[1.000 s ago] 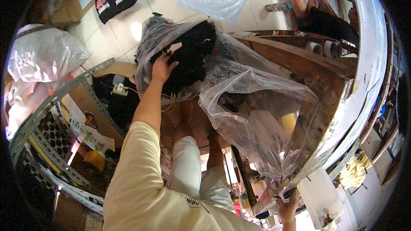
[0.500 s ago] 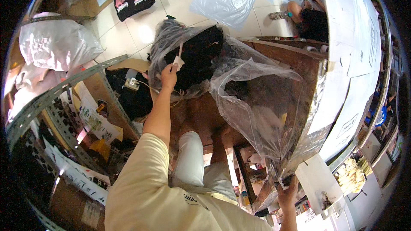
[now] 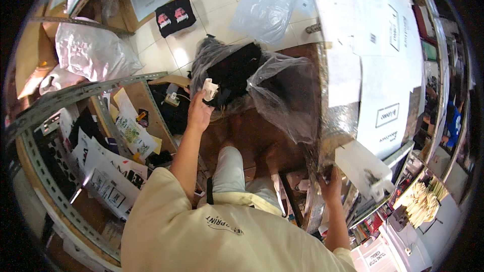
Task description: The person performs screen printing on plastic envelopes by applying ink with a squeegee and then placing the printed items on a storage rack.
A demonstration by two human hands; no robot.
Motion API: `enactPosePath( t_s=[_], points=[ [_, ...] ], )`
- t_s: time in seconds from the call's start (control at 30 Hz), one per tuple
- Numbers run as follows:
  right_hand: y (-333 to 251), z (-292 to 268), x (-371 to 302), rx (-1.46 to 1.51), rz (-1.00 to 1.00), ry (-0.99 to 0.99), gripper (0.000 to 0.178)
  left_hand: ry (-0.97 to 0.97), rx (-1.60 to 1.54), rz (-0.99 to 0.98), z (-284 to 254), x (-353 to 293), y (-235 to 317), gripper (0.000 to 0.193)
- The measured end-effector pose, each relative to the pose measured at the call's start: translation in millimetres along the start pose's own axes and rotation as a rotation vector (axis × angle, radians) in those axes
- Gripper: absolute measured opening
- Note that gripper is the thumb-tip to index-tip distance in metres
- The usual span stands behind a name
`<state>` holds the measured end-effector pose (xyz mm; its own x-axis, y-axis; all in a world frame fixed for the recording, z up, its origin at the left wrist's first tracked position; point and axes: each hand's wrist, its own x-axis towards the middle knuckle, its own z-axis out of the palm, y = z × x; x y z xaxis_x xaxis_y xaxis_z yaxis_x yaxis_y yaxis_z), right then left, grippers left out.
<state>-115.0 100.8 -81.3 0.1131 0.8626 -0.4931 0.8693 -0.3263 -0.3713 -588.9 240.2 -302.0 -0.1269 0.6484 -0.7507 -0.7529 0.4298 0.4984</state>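
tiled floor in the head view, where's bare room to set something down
Bare pale tiles lie between the folded black printed cloth and the thin, translucent plastic sheet; another patch separates that cloth from the white plastic sack. It is crowded around the left hand, beside black fabric and clear plastic.

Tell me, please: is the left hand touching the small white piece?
Touching. The head view shows the small white piece held at the fingertips of the left hand, with no gap between.
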Motion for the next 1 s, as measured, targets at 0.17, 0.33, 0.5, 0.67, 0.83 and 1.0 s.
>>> enactPosePath(
  t_s=[0.17,0.33,0.5,0.67,0.83,1.0],
  points=[
    [-21.2,10.9,-19.9,-0.308,-0.112,0.147,0.048,-0.228,-0.006,0.032,40.3,-85.4,42.0,0.031],
    [-187.5,-8.1,-16.9,0.316,-0.351,-0.056,0.063,-0.362,0.069,0.060,114.4,-187.7,87.1,0.032],
    [-255.0,-3.4,6.5,0.772,-0.620,0.031,0.057,-0.443,-0.015,-0.020,146.0,-249.5,93.0,0.035],
    [-238.5,-29.8,-14.2,0.737,-0.429,-0.041,0.034,-0.440,-0.101,-0.131,155.8,-267.8,85.1,0.031],
    [-206.3,-51.3,-46.7,1.133,-0.375,-0.097,0.023,-0.433,-0.124,-0.260,169.7,-284.3,68.4,0.031],
    [-181.4,-65.6,-88.6,1.642,-0.301,-0.132,0.023,-0.555,-0.095,-0.349,185.5,-294.2,43.3,0.032]
  ],
)
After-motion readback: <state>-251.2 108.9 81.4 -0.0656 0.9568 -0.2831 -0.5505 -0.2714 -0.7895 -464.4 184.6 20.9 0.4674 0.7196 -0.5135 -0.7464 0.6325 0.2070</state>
